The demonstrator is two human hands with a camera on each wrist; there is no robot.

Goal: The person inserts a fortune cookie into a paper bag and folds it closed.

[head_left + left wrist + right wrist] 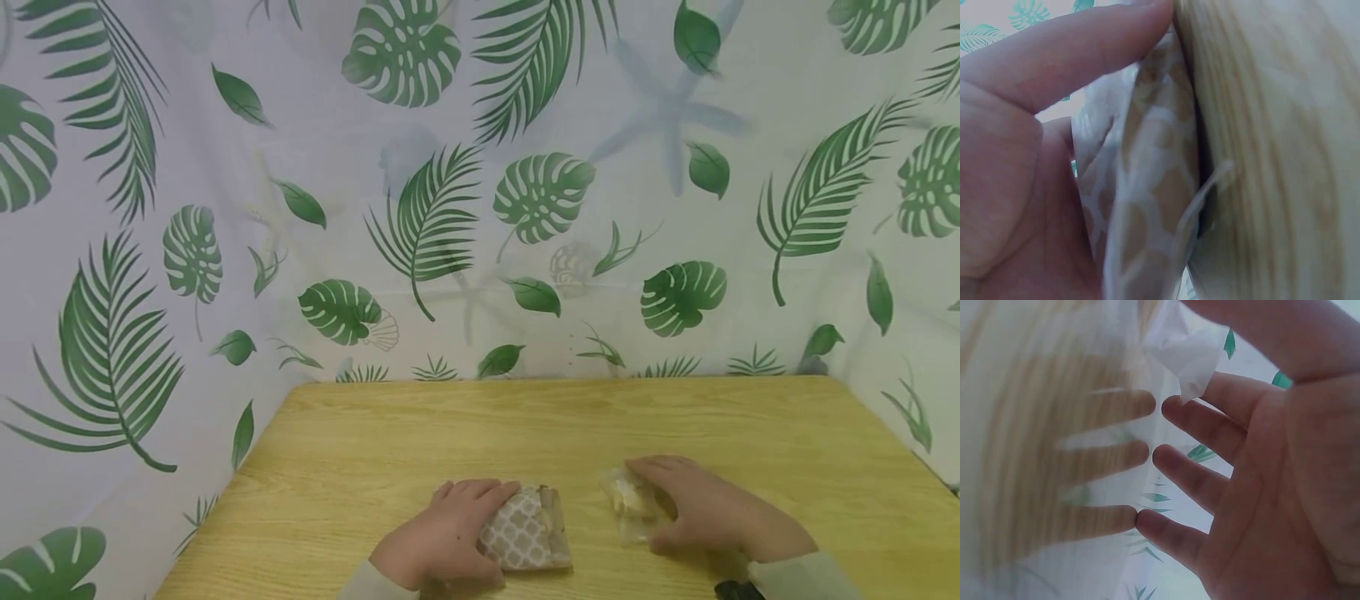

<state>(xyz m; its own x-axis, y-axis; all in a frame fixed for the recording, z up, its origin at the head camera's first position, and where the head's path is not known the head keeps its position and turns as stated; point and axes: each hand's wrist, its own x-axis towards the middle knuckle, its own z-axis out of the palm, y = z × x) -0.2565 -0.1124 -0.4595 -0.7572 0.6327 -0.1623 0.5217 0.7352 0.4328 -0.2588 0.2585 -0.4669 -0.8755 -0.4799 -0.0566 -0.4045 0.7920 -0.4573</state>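
Note:
A beige packet with a white lattice pattern (519, 532) lies at the front middle of the table. My left hand (457, 537) grips it from the left, fingers over its far side and thumb along its near edge. In the left wrist view, the patterned packet (1157, 187) stands between thumb and fingers, close to the wood. My right hand (708, 508) holds a small clear plastic bag (628, 504) with pale yellow contents, index finger beyond it and thumb on the near side. The right wrist view shows a plastic corner (1194, 362) by the index finger, other fingertips against the tabletop.
Both hands are over the front part of a light wooden table (555, 425). A white curtain with green leaves (465, 250) hangs behind it and along both sides. A dark band (738, 590) shows at the right wrist.

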